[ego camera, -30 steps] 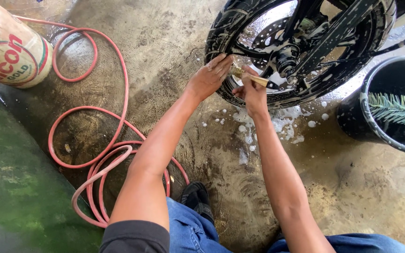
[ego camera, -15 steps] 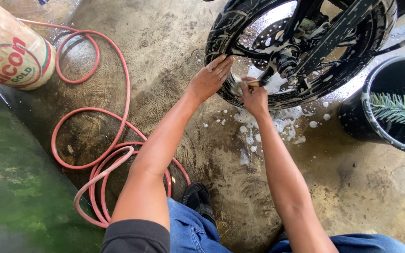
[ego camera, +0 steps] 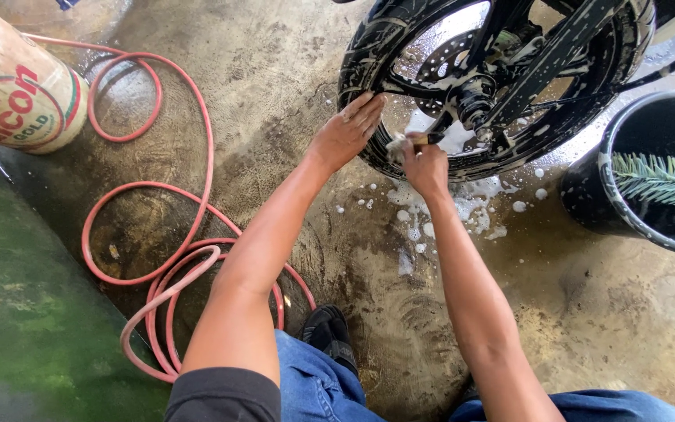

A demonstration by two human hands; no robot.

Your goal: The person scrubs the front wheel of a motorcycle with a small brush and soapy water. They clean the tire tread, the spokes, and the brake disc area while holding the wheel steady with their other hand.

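Far left: a green, algae-stained strip of wet floor [ego camera: 17, 312] runs along the frame edge. Above it, top left corner, a cylindrical container [ego camera: 13, 90] with a cream and orange label lies on its side on the concrete. Just right of it a salmon-pink hose [ego camera: 197, 148] loops in several coils across the wet concrete floor [ego camera: 275, 70], the lower coils passing beside the person's left knee in blue jeans [ego camera: 314, 383]. A dark sandal [ego camera: 330, 332] shows between the knees. Centre: left hand [ego camera: 349, 129], fingers spread flat and open, rests against the lower left rim of the black motorcycle wheel [ego camera: 369, 47]; it grips nothing, palm pressed to the tyre. Just right of it, right hand [ego camera: 427, 168] is closed around a small brush [ego camera: 419, 141], of which only a short brownish handle end shows, its working end hidden in foam against the inner rim at the wheel's bottom. The wheel stands upright at top centre, spokes, hub and brake disc streaked with soap suds [ego camera: 462, 195], with white foam blobs scattered on the floor beneath it. Far right: a black bucket [ego camera: 587, 195] stands near the wheel, not touching it, with a green frond-like object [ego camera: 662, 180] in it.
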